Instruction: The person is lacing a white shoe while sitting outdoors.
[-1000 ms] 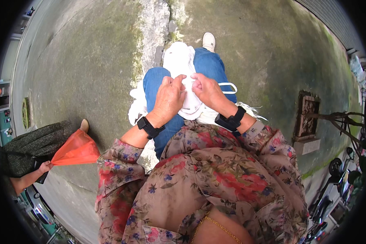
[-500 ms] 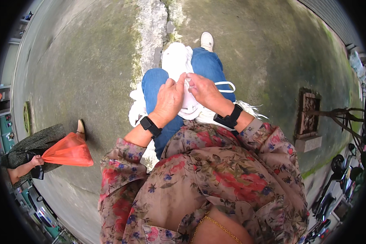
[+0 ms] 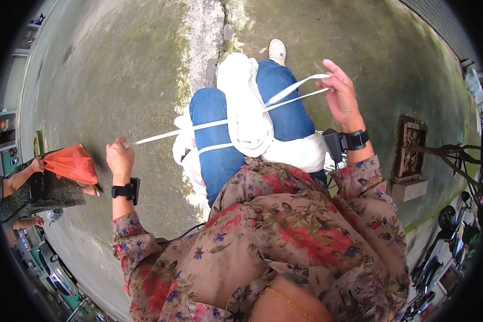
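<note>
A long white item with rounded ends, which looks like a shoe [image 3: 245, 107], lies across my lap between the knees of my blue jeans [image 3: 212, 115]. From its middle, a flat white lace [image 3: 182, 132] runs taut leftward to my left hand [image 3: 121, 158], whose fingers are closed on its end. On the other side my right hand [image 3: 342, 96] grips white lace pinched between thumb and fingers, with the index finger raised. A loop of that lace bends above the right knee. Another length crosses my left thigh. White cloth-like bundles [image 3: 295, 153] lie on both sides of my lap.
A person on the left carries a red plastic bag [image 3: 72, 165]. At right stand a brick-edged planter [image 3: 408, 153] with a bare-branched plant and parked motorbikes [image 3: 440, 241]. Mossy concrete ground [image 3: 123, 70] with a crack surrounds me.
My hands have moved from close together over the white shoe to wide apart, drawing the lace out to both sides. The person with the red bag has shifted slightly further left.
</note>
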### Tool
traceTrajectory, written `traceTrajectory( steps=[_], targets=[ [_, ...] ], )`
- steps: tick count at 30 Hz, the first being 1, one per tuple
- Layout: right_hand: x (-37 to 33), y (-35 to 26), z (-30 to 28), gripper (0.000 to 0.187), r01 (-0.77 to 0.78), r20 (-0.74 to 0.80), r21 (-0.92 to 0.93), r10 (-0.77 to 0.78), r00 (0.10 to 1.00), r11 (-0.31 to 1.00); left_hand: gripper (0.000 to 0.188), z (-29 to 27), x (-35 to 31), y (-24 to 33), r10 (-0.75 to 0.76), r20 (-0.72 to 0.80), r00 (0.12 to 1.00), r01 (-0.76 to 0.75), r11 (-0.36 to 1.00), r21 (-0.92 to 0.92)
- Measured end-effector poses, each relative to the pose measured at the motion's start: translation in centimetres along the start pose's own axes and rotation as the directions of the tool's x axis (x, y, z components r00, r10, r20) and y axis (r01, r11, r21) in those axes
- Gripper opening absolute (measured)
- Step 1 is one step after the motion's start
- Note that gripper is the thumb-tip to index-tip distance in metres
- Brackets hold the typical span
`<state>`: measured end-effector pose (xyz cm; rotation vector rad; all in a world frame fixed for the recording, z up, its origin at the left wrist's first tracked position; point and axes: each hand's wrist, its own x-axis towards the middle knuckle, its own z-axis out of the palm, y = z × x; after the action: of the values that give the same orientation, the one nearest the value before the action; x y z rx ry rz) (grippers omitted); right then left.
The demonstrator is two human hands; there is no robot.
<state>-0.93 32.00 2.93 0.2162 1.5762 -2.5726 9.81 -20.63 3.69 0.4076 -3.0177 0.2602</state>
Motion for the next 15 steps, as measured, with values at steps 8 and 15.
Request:
traceTrajectory(
  steps=[8,15],
  targets=[
    [0.6,-7.0,-13.3,0.011,0.212,-0.727,-0.289,-0.359,0.585,0.933,0.016,1.4,-2.1,0.3,0.129,0.299,0.946,-0.044,0.960,-0.277],
    [-1.4,5.6,4.5,0.024,0.530,0.550,-0.813,0.018,0.835,0.239,0.010,-3.4,1.2,21.5,0.632,-0.089,0.770,-0.508,0.523,-0.684]
  ],
)
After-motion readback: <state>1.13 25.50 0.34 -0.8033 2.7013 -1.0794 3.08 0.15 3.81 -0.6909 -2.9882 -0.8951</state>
